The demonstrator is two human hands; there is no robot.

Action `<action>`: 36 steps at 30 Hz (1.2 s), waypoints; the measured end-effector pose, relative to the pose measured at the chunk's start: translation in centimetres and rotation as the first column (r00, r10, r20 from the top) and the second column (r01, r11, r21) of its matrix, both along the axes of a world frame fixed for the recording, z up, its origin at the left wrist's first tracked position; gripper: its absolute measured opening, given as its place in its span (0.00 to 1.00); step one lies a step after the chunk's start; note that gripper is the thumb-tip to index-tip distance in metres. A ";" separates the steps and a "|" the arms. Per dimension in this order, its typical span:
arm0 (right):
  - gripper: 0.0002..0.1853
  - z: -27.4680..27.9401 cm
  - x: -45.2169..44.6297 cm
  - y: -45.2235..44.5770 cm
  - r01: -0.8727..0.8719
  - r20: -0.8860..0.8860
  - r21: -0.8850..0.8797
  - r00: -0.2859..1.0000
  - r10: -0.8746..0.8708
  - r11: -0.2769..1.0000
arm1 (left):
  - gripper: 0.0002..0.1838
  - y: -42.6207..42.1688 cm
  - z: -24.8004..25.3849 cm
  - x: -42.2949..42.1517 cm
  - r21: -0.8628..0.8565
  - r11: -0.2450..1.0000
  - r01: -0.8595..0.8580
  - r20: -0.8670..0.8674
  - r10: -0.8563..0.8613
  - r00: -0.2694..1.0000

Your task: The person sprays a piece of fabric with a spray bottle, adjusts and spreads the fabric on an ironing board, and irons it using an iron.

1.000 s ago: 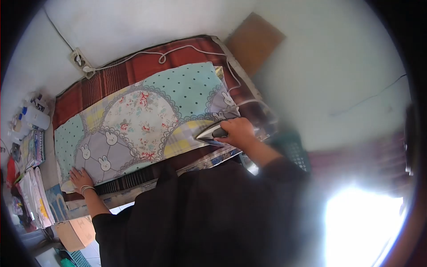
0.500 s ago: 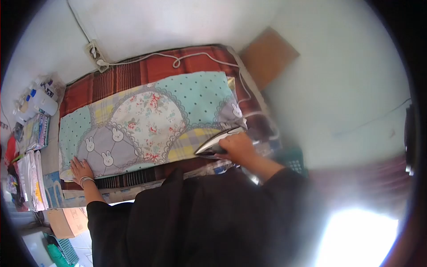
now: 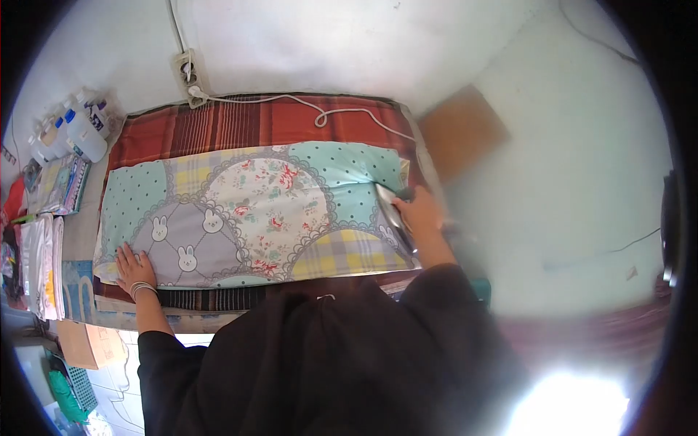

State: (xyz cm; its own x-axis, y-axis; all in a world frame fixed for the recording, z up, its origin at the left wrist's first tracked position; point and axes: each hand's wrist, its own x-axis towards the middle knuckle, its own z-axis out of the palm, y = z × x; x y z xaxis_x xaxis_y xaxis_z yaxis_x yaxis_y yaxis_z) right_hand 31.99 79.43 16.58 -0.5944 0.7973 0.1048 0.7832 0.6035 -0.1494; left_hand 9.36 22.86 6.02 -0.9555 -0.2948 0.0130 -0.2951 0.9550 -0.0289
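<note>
A folded patterned cloth (image 3: 265, 211) with bunnies, roses, plaid and dots lies spread over a red-brown plaid blanket (image 3: 269, 123). My right hand (image 3: 423, 216) is wrapped round the handle of a clothes iron (image 3: 392, 214), which rests at the cloth's right end with its tip pointing up and left. Small creases show in the dotted part by the tip. At the lower left corner, my left hand (image 3: 135, 269) lies flat on the cloth, fingers spread.
A cord runs along the blanket's back edge from a wall socket (image 3: 190, 80). Bottles (image 3: 83, 138) and folded cloth stacks (image 3: 43, 258) stand on the left. A brown board (image 3: 465, 134) leans at the back right. Below left is a cardboard box (image 3: 91, 345).
My right hand has moved the iron from the front edge to the cloth's right end, turning its tip away from me. My left hand stays at the lower left corner. The view has shifted slightly.
</note>
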 end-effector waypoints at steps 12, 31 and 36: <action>0.19 10.1 -9.2 -8.4 -0.409 -0.073 0.002 0.910 0.408 0.912 | 0.32 3.6 0.6 -6.2 0.043 0.942 0.332 -0.204 -0.317 0.926; 0.27 0.9 -16.0 1.4 -0.080 0.051 -0.050 0.995 0.083 0.996 | 0.34 6.1 2.6 -7.9 0.071 0.985 0.157 0.083 -0.162 0.983; 0.28 1.2 -15.3 2.1 0.019 0.132 -0.042 0.991 -0.014 0.999 | 0.34 5.7 2.1 -8.1 0.067 0.984 0.165 0.062 -0.169 0.984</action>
State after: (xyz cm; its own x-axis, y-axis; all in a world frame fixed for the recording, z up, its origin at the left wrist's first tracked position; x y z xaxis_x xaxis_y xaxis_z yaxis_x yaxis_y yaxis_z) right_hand 16.72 81.56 17.81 -0.5875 0.8092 -0.0077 0.8075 0.5857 -0.0698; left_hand 1.26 28.58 8.09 -0.9894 -0.1290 -0.0664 -0.1304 0.9913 0.0166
